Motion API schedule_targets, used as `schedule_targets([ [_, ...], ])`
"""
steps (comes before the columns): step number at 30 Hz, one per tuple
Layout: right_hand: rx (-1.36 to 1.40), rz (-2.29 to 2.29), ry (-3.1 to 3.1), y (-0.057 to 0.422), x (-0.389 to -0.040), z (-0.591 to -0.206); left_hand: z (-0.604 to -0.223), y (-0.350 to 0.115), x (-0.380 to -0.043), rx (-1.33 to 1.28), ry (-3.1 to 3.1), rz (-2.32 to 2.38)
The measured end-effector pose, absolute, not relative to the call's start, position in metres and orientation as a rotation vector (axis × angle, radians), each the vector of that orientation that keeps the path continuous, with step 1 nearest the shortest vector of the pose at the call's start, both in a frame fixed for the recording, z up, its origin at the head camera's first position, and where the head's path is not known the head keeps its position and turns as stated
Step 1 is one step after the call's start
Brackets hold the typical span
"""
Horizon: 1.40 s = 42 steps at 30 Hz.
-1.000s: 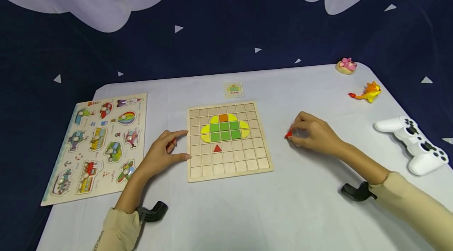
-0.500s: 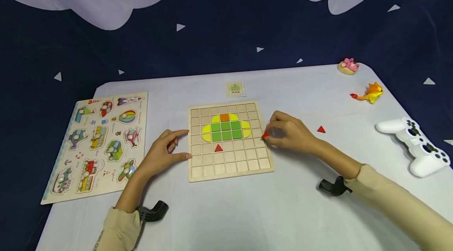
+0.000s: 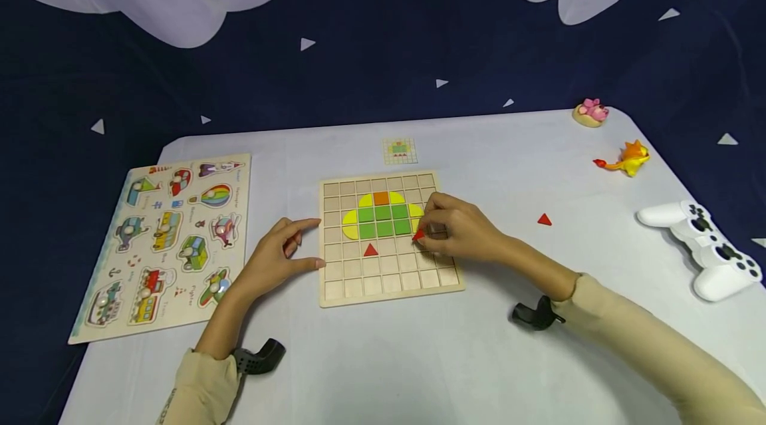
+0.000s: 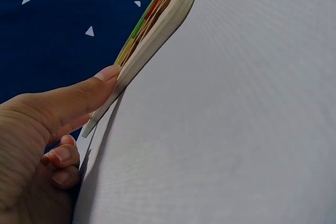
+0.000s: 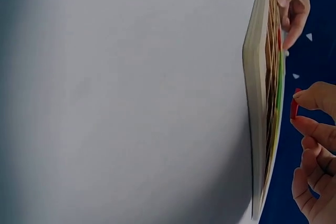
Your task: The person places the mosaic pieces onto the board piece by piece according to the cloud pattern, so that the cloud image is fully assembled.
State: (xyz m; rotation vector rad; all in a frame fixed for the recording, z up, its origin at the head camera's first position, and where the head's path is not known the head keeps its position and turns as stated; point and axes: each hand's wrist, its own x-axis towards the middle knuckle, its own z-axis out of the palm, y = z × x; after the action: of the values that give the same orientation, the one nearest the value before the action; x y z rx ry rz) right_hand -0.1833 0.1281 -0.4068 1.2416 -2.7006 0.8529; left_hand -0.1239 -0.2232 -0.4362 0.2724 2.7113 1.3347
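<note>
A wooden grid board lies mid-table in the head view. On it green squares fill a block, with an orange square above and yellow rounded pieces at the sides. One red triangle sits lower left of that block. My left hand touches the board's left edge with extended thumb and index finger, its other fingers curled. Between thumb and index finger, my right hand pinches another red triangle tile over the board's right half. A third red triangle lies on the table to the right.
Behind the board lies a small pattern card. A knobbed vehicle puzzle is at the left. Along the right side are a white game controller, an orange-yellow toy figure and a pink figurine.
My right hand has moved left with the red triangle, from the bare table to over the board. The loose triangle at right came into sight. My left hand stays at the edge.
</note>
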Motion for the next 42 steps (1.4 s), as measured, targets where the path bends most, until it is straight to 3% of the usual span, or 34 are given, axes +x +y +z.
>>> schedule_targets([
  [16,1.414,0.748,-2.657,0.086,-0.179,-0.410,-0.437,-0.223,-0.124,0.260,2.717,1.323],
  [42,1.410,0.662,-2.686,0.084,-0.178,-0.408,-0.436,-0.222,-0.124,0.271,2.713,1.328],
])
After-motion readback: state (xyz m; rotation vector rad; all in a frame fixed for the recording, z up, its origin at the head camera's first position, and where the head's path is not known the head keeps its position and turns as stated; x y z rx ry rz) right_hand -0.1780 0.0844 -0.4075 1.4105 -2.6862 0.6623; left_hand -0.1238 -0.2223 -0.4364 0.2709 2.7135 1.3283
